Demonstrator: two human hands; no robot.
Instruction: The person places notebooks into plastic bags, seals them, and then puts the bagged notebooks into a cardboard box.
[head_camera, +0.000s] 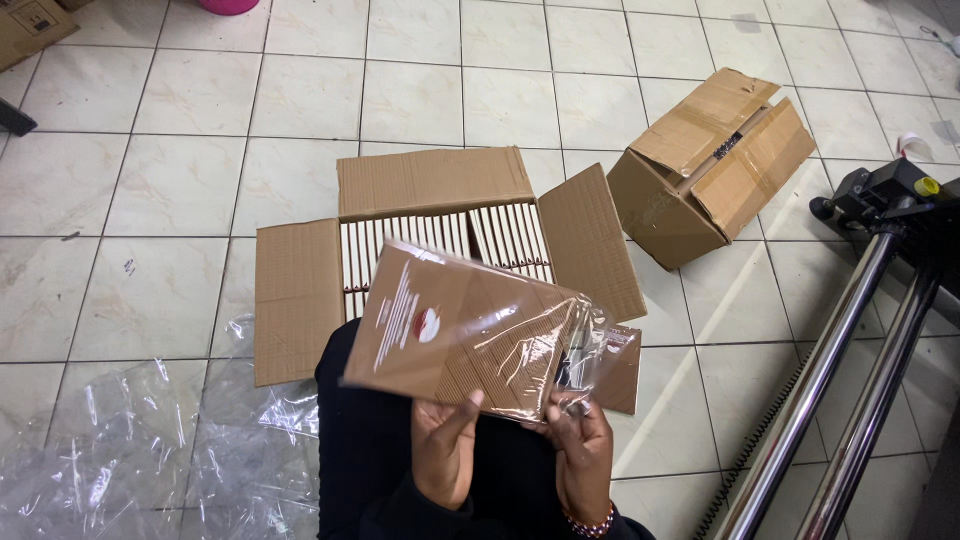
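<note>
both hands (445, 445) (580, 450) grasp a brown packet (460, 335) over the tiled floor (160, 200) by an open carton (300, 295)

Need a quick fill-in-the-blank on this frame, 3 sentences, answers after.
1. Both hands, left hand and right hand, hold a flat brown packet inside a clear ____ sleeve.
2. The open carton behind it sits on a ____ floor.
3. The second carton lies to the ____ of the open one.

Answers: plastic; tiled; right
</note>
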